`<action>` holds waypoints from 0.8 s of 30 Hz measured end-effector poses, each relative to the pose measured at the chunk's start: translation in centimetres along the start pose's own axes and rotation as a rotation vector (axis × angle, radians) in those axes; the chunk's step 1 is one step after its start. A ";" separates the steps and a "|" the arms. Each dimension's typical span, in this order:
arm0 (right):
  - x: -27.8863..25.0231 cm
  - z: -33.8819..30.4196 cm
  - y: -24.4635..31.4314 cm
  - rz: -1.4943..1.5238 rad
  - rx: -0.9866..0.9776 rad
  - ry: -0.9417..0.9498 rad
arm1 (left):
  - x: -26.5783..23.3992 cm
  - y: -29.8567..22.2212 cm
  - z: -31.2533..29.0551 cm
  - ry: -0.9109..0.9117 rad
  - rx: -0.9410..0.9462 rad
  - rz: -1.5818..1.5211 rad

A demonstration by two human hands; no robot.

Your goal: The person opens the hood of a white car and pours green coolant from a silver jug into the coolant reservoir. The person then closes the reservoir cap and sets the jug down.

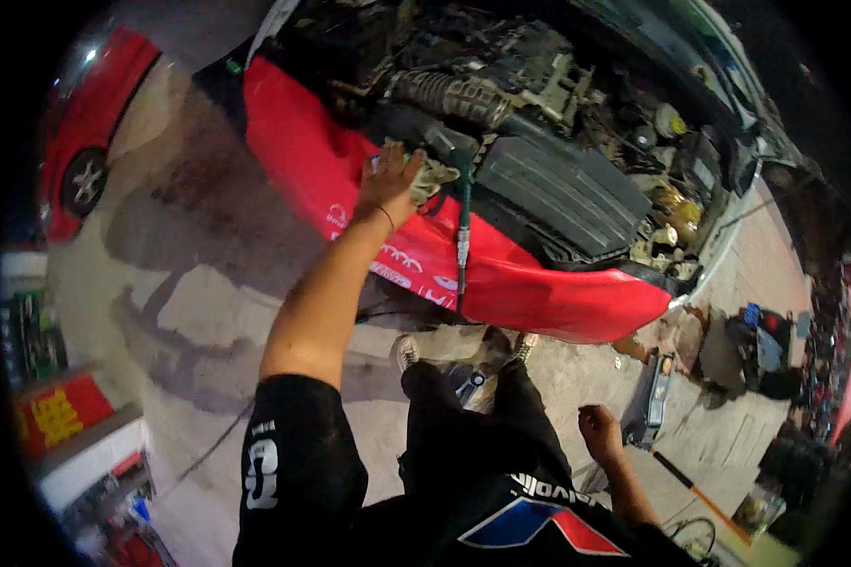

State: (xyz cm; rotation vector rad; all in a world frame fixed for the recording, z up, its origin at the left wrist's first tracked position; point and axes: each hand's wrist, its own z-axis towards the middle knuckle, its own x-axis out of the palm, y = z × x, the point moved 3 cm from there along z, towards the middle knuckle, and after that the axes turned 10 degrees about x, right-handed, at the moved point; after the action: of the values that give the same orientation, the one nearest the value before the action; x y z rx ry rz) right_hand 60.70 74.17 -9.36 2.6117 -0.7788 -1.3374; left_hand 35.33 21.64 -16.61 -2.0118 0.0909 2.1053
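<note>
My left hand [390, 177] reaches over the front of a car whose hood is up. Its fingers press on a pale, crumpled rag [434, 177] at the upper edge of a red cover [558, 298] draped over the car's front. Just right of the rag, a dark green hose-like tool with a metal fitting [463, 241] hangs down over the cover. My right hand [599, 433] is low at my right side, away from the car. Its fingers are curled, and whatever may be inside them is hidden.
The engine bay holds a ribbed intake hose [449, 97] and a black engine-bay box [563, 198]. A floor jack [654, 397] with an orange-ended handle stands on the right. A dark bag [764, 350] lies beyond it. Another red car [95, 142] is parked at far left.
</note>
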 end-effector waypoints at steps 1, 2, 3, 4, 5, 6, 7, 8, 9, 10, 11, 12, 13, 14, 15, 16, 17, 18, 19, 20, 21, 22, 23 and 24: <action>0.5 -2.1 -0.7 0.007 0.021 -0.037 | 0.9 1.4 1.4 0.046 0.042 0.030; 1.6 -4.0 -4.0 0.168 0.117 -0.020 | 1.3 1.8 2.9 0.144 0.055 -0.002; 2.2 -6.2 -5.3 0.164 0.196 -0.049 | 1.1 2.3 3.7 0.250 0.060 -0.021; 2.8 -8.1 -6.1 0.163 0.268 -0.073 | 1.0 3.1 3.9 0.353 0.061 -0.031; 3.6 -9.7 -7.5 0.175 0.321 -0.058 | 0.8 3.9 3.9 0.297 0.040 -0.080; 4.3 -10.6 -9.1 0.186 0.364 -0.039 | 0.5 5.0 3.6 0.239 0.011 -0.125; 5.1 -11.6 -10.1 0.204 0.415 -0.020 | 0.4 5.8 3.6 0.186 -0.009 -0.170; 5.6 -12.2 -9.1 0.240 0.398 -0.034 | -0.1 6.7 3.0 0.020 -0.014 -0.331; 5.5 -12.3 -6.6 0.276 0.387 -0.043 | -0.5 7.2 1.6 -0.134 -0.020 -0.496; 5.4 -12.1 -4.8 0.308 0.373 -0.050 | -0.7 7.1 -0.2 -0.288 -0.035 -0.661; 6.8 -11.9 -5.1 0.345 0.349 -0.058 | -4.9 2.2 -0.1 -0.111 -0.203 -0.993; 7.8 -10.8 -2.6 0.770 0.452 0.002 | -6.4 -1.6 -2.3 -0.031 -0.242 -1.135; 9.1 -8.9 -0.7 0.788 0.365 0.039 | -7.8 -5.5 -4.5 0.053 -0.288 -1.268; 8.3 -6.9 5.2 0.758 0.300 0.107 | -5.6 -7.6 -7.7 0.014 -0.193 -1.243; 9.8 -5.3 8.3 1.065 0.301 0.271 | -5.3 -11.4 -10.6 0.102 -0.149 -1.169; 11.4 -3.7 11.7 1.350 0.343 0.449 | -5.2 -15.4 -13.2 0.179 -0.116 -1.086; 11.7 -3.1 14.6 1.408 0.323 0.532 | -5.8 -18.9 -15.1 0.129 -0.049 -1.070; 17.2 -1.2 13.8 1.465 0.329 0.624 | -6.2 -22.0 -16.9 0.090 0.014 -1.043; 18.1 -0.5 14.7 1.508 0.412 0.822 | -5.8 -24.1 -18.8 0.078 0.005 -0.934; 19.0 -1.6 15.5 1.571 0.510 1.021 | -5.7 -24.9 -20.3 0.021 -0.094 -0.846; 18.9 -3.3 16.8 1.608 0.478 1.002 | -4.8 -23.6 -21.9 0.157 -0.060 -0.877; 18.4 -2.6 17.2 1.603 0.405 0.982 | -3.0 -20.8 -21.7 0.237 -0.037 -0.908; 19.8 -2.7 16.7 1.615 0.249 1.135 | -2.3 -17.8 -21.0 0.111 0.141 -0.839; 21.3 -2.5 15.5 1.519 0.132 1.145 | -1.3 -13.5 -19.1 0.070 0.136 -0.695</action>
State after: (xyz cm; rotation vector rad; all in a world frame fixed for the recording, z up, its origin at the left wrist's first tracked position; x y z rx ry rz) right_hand 66.78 50.08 -18.47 1.3939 -1.7895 0.5452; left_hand 56.84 30.76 -14.90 -1.7002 -0.3870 1.5429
